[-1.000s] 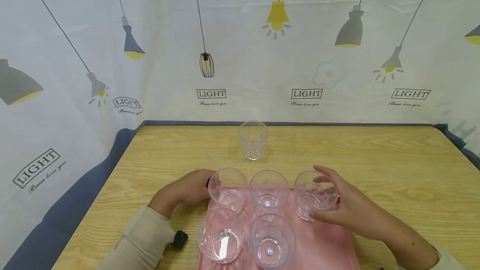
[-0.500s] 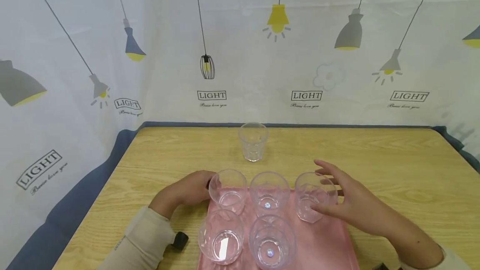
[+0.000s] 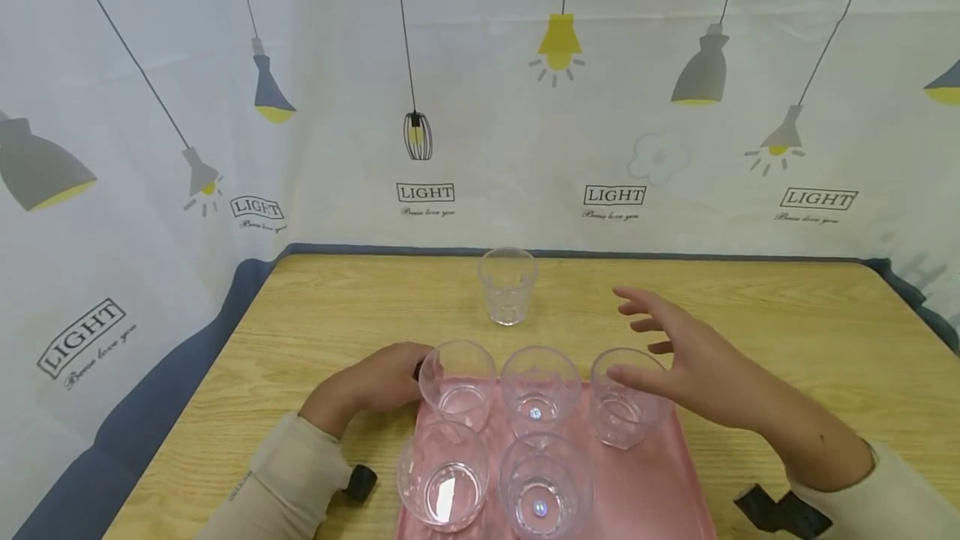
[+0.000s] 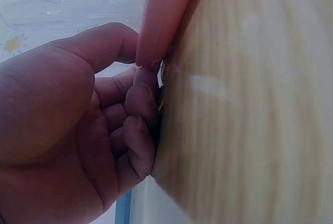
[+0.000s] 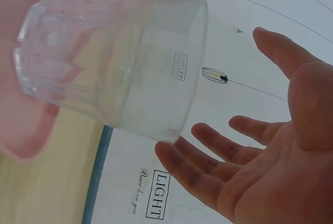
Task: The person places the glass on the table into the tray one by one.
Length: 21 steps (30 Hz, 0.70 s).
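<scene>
My left hand (image 3: pixel 384 377) holds the back left corner of a pink tray (image 3: pixel 652 494). In the left wrist view the thumb lies on the tray's edge (image 4: pixel 165 18) and the fingers curl beneath it, knuckles close to the table. My right hand (image 3: pixel 690 365) hovers with spread fingers above the tray's back right corner, holding nothing. Just below it stands an upright clear plastic cup (image 3: pixel 618 432); the right wrist view shows this cup (image 5: pixel 119 63) beside the fingertips, with the palm apart from it. Several similar cups, such as the front left one (image 3: pixel 442 477), stand upright on the tray.
Another clear cup (image 3: pixel 507 286) stands on the wooden table (image 3: pixel 360 298) behind the tray. A white curtain (image 3: pixel 495 107) printed with lamps hangs along the back and left. Black wrist-mounted pieces, such as the right one (image 3: pixel 780 511), stick out near both sleeves.
My right hand has let go of the back right cup and lifted up and away from it. The cup stays on the tray. The left hand keeps its hold on the tray.
</scene>
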Each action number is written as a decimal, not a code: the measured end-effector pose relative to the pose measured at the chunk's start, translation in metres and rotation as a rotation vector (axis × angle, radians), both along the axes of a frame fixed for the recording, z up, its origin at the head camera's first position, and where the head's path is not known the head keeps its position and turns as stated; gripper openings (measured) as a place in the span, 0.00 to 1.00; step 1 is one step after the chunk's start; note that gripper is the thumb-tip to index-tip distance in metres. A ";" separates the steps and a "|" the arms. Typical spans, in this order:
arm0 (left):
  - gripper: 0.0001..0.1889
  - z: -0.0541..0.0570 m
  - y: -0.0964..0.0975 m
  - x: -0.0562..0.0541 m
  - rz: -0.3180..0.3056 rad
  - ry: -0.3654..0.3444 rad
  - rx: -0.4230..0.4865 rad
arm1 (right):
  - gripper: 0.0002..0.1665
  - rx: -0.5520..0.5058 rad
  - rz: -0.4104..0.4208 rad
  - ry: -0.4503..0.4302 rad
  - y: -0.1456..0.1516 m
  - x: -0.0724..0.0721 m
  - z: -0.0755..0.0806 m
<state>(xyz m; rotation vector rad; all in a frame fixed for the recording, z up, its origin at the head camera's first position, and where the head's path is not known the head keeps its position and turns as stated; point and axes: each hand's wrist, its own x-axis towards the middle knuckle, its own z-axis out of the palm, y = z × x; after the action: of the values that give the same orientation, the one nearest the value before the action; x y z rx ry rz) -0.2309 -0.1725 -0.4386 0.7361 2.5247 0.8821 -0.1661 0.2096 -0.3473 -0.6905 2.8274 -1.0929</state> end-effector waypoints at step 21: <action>0.03 0.000 0.000 0.000 0.009 0.012 -0.005 | 0.51 0.111 0.028 -0.030 -0.028 -0.036 0.029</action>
<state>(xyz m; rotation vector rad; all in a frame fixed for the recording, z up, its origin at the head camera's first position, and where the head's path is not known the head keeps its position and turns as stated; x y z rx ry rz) -0.2311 -0.1724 -0.4391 0.7315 2.5417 0.8759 -0.2017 0.1812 -0.3181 -0.6965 2.8182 -0.9255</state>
